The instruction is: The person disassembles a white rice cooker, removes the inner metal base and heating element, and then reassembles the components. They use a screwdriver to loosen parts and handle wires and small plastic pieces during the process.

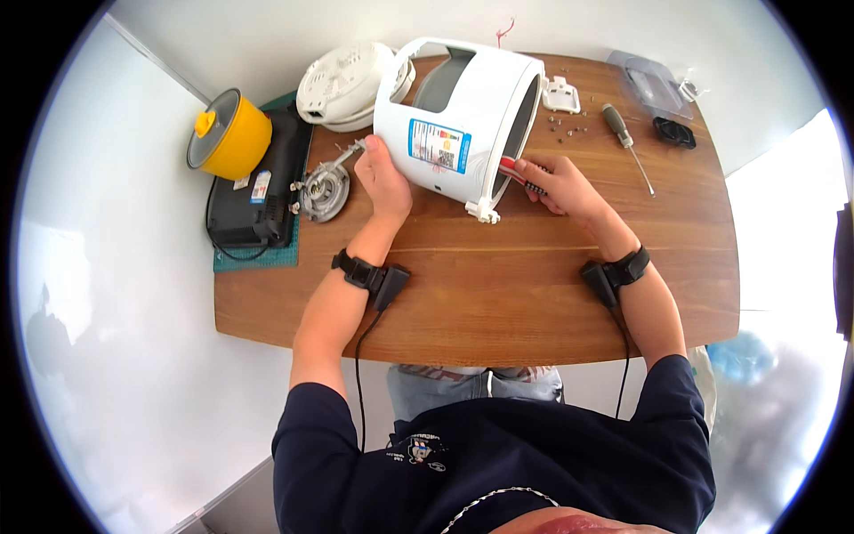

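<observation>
The white cylindrical housing point(487, 111) lies on its side between and ahead of the two hands, its open end facing the right. The left hand point(386, 185) is against its closed end, thumb raised along the wall; the other fingers are out of sight, so how firmly they grip cannot be told. The right hand point(569, 190) is closed around a red-and-black tool point(535, 188), pinching it at the rim of the opening; its tip cannot be made out.

Just left of the left hand sits a round metal part point(326, 192), and ahead of that hand a round white base point(342, 86). Farther left, a yellow pot point(242, 142) stands on a black appliance point(238, 206), which rests on a green mat point(272, 258).

Ahead of the right hand are scattered small screws point(572, 131) and a small white part point(561, 95). Beyond it to the right lie a screwdriver point(626, 141), a black plastic part point(674, 133) and a clear plastic tray point(648, 80). The wooden table point(498, 298) spreads beneath both hands.
</observation>
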Available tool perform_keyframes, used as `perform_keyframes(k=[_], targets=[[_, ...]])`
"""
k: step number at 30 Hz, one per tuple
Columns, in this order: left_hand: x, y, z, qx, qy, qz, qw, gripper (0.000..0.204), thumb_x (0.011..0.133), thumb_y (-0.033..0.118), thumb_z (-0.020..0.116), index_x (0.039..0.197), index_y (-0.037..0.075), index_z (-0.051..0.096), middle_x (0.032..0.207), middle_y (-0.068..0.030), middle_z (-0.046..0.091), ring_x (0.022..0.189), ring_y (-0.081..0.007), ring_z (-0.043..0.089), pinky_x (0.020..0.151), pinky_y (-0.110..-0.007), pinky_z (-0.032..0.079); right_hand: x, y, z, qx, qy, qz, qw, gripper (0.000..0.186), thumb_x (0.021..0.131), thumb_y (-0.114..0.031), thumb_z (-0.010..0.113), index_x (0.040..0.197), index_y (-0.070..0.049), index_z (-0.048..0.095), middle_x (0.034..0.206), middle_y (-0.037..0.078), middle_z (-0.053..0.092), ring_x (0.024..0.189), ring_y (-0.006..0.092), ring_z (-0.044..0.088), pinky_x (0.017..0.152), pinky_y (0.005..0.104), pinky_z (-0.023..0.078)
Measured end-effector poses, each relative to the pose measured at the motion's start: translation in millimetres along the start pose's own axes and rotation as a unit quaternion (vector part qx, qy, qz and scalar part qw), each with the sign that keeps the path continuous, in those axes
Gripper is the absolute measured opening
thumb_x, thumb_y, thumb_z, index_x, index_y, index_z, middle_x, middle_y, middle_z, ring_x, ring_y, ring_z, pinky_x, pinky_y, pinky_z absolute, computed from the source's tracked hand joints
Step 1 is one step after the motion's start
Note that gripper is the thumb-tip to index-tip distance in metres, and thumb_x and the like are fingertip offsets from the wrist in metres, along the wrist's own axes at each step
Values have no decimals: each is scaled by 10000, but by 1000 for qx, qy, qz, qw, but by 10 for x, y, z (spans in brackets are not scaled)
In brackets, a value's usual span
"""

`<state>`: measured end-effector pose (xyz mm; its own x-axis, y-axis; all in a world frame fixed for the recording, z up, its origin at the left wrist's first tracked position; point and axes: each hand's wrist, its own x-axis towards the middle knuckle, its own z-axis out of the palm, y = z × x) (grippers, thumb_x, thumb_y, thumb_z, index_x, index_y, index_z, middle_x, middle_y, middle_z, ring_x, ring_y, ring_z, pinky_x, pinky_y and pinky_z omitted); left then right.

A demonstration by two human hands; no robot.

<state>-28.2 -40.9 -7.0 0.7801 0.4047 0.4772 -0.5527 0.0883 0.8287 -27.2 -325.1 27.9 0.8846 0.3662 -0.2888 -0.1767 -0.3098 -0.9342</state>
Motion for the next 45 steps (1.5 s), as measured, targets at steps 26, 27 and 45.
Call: perform_keyframes(k=[26,27,45], targets=[[129,46,-84,-389,-8,-398,831,392,1153,251,401,1477,78,537,1471,-85,614,1309,-266,623,1124,-448,543,289,223,-20,412,148,-250,864,339,1130,-335,575,1382,-109,596,1267,-24,663,1182,72,585,1017,310,485],[124,78,-36,-363,14,-407,838,390,1155,248,398,1475,73,536,1476,-86,610,1319,-264,615,1132,-441,536,270,182,7,414,156,-243,863,321,1134,-330,566,1372,-118,600,1259,-30,663,1154,67,597,1013,308,497],[655,1163,-91,2,-28,-29,999,503,1152,461,444,1240,-8,604,1124,-79,694,972,-168,663,834,-333,543,260,55,70,371,175,-213,887,422,1140,-420,506,1304,-52,633,1131,90,732,882,120,680,804,300,553]])
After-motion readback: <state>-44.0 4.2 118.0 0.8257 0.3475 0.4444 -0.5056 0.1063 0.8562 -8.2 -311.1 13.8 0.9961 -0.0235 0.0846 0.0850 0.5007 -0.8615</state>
